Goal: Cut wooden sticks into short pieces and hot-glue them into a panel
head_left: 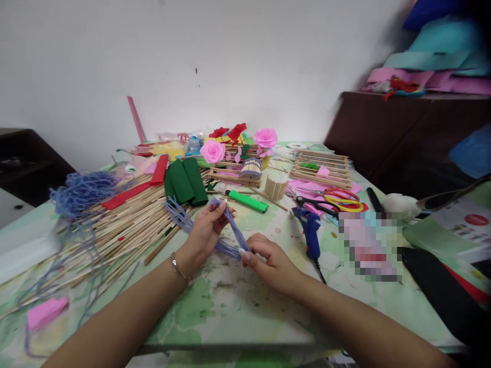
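A bundle of blue-purple yarn (238, 234) stretches between my two hands over the front middle of the table. My left hand (207, 225) pinches its upper end, and loose yarn ends fan out to the left behind the wrist. Lower and to the right, my right hand (264, 258) grips the other end between thumb and fingers. A lower part of the bundle runs behind the left hand to the right fingertips. Just beyond the hands lies a green utility knife (247, 201). A blue glue gun (310, 230) lies to the right of my right hand.
Many thin wooden sticks (126, 230) cover the left side, with a tangle of blue yarn (82, 191) and green crepe paper (186, 181). Behind are pink paper flowers (213, 151) and a stick frame (321, 168). Scissors (341, 199) lie right, near a black case (441, 291).
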A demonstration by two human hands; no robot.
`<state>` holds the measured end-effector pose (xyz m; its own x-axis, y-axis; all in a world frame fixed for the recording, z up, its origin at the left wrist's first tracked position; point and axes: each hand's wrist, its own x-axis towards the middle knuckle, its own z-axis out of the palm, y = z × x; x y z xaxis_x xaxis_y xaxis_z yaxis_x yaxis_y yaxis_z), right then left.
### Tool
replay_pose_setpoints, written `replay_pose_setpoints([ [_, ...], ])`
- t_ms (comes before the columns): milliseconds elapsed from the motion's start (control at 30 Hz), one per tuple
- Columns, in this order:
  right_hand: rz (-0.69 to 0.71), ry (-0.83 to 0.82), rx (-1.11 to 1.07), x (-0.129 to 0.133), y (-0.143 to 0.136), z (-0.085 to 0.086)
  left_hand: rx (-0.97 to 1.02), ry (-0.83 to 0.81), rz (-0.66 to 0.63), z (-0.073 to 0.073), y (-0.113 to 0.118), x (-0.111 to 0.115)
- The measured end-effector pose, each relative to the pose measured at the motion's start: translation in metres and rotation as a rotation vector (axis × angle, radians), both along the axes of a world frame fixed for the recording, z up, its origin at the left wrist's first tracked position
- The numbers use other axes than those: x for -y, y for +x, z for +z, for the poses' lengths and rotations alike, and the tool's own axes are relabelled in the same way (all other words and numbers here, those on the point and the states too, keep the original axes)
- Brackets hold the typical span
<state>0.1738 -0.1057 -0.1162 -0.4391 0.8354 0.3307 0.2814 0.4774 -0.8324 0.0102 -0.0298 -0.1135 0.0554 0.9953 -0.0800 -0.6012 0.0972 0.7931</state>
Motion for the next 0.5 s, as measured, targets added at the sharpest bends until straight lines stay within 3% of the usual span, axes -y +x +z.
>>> replay_pose_setpoints([
  [133, 0.088, 0.023, -0.039, 0.002, 0.000, 0.005, 0.021, -0.003, 0.088, 0.003, -0.009, -0.012],
  [233, 0.275, -0.093, -0.095, 0.008, 0.002, 0.013, 0.026, -0.020, 0.170, 0.009, -0.020, -0.023],
  [367, 0.667, -0.480, -0.072, 0.017, 0.005, 0.017, 0.015, -0.042, 0.303, 0.017, -0.040, -0.036],
  [500, 1.254, -0.566, 0.060, 0.020, 0.005, 0.007, 0.010, -0.079, 0.380, 0.021, -0.058, -0.046],
])
